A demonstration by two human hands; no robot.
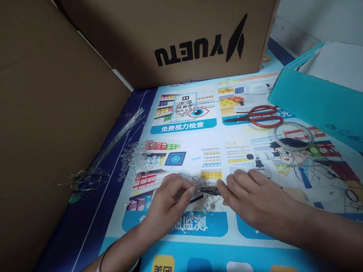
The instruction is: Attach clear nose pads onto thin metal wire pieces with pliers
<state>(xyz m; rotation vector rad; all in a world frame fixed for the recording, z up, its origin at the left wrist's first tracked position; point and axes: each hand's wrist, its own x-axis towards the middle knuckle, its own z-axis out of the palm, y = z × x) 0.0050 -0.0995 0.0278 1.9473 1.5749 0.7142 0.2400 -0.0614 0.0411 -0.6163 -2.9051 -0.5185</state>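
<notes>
Both hands pinched one small dark piece with thin wire loops [203, 190]: left hand [168, 201] closed on its left end, right hand [251, 195] closed on its right. It sat just right of the clear bead pile [137, 160] on the worktop [194, 231]. Risk: the wire could slip or bend from an uneven pull, and beads hanging below it could scatter.

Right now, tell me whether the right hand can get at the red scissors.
Probably yes: the red scissors lie flat in the open beyond the right hand, with only bare printed mat between; its fingers pinch a small dark piece.
</notes>
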